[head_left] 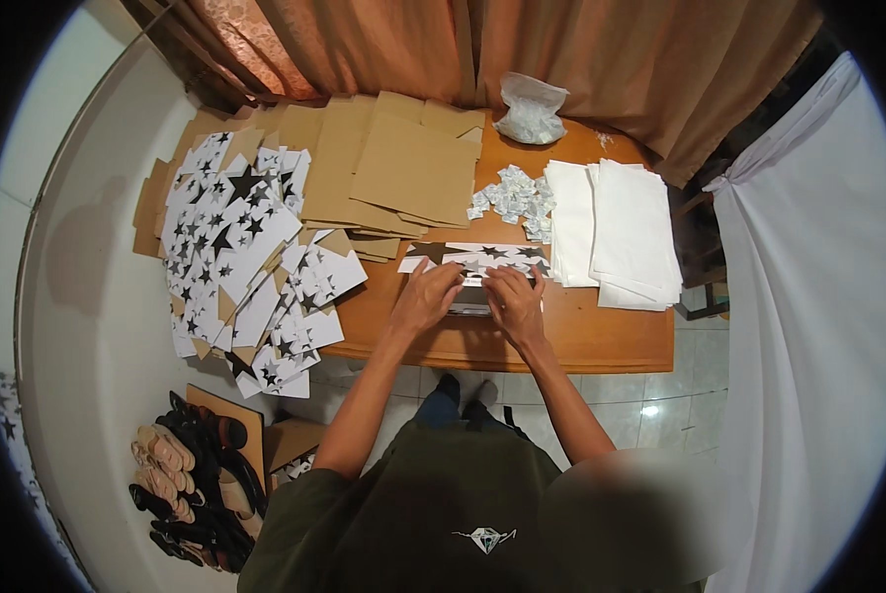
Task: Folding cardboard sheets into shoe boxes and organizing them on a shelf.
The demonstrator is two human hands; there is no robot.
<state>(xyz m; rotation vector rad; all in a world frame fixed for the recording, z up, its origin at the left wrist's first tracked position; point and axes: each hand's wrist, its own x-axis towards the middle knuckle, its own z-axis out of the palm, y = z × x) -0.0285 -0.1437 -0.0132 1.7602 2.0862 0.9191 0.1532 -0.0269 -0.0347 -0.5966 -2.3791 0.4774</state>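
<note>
A white cardboard box point(507, 260) printed with black stars stands at the table's front edge. My left hand point(428, 296) has its bent fingers on the box's near left part. On the other side, my right hand point(515, 301) curls its fingers over the same near edge. Both hands appear to grip a white strip or flap there, and a darker box wall point(469, 303) shows between them. The fingertips are partly hidden, as is the inside of the box.
Star-printed card pieces point(230, 237) heap up on the left beside brown cardboard sheets point(413, 163). Small sachets point(517, 195) lie beyond the box, near a clear plastic bag point(532, 114). White paper sheets point(635, 227) are stacked right. Shoes point(201, 474) sit low left.
</note>
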